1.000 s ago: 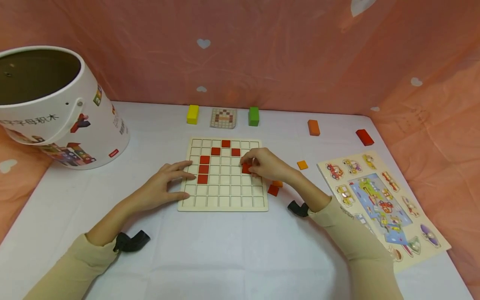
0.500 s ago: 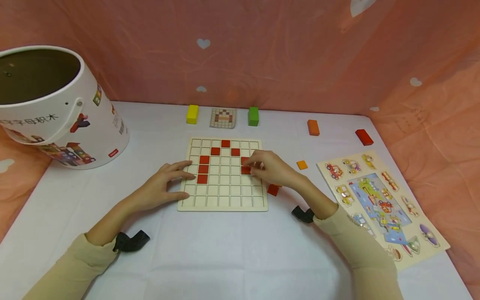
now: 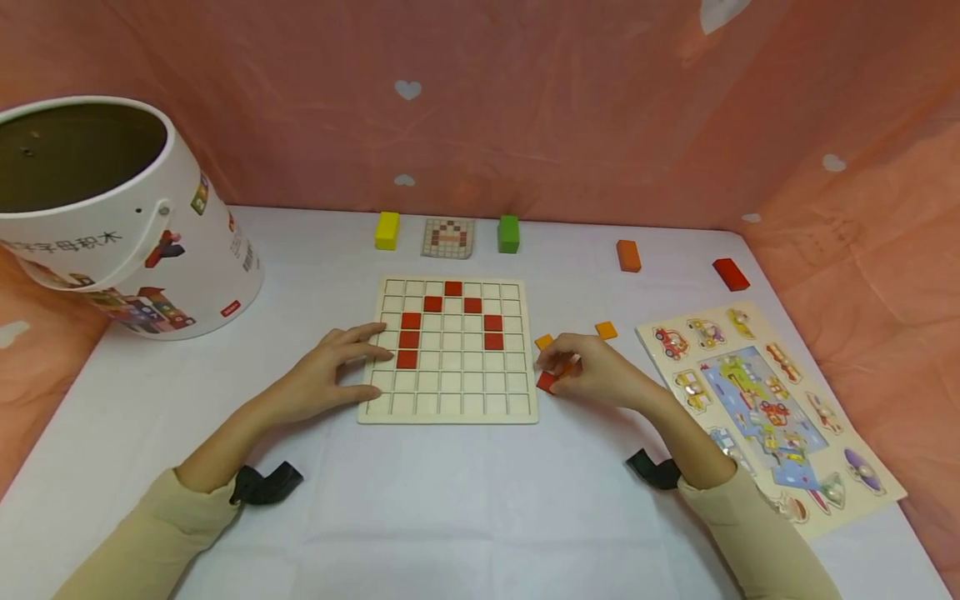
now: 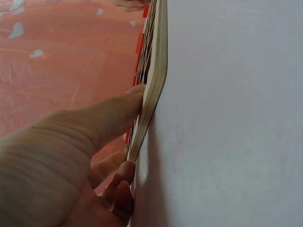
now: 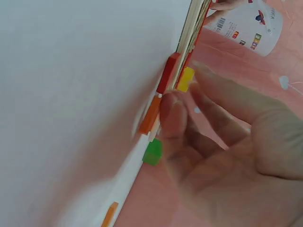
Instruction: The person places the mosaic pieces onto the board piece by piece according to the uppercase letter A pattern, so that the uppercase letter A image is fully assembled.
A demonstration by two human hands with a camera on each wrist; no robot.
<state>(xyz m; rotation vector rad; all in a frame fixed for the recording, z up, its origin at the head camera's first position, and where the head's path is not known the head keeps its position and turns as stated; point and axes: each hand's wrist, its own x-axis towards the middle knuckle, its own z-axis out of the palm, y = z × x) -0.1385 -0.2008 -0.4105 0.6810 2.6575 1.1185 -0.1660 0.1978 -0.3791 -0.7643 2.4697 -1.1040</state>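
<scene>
Premises present as a staged play corner for children's toys rather than a lived-in room. A table (image 3: 465,508) under a white cloth is enclosed on three sides by a pink curtain (image 3: 525,108) printed with white hearts. Toys lie on it: a large white bucket (image 3: 112,225) picturing building blocks, a wooden grid board (image 3: 450,392) with red tiles, loose coloured blocks, and a vehicle puzzle (image 3: 765,408).

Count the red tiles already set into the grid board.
8. On the grid board: one top tile, two below, three down the left, two right.
</scene>
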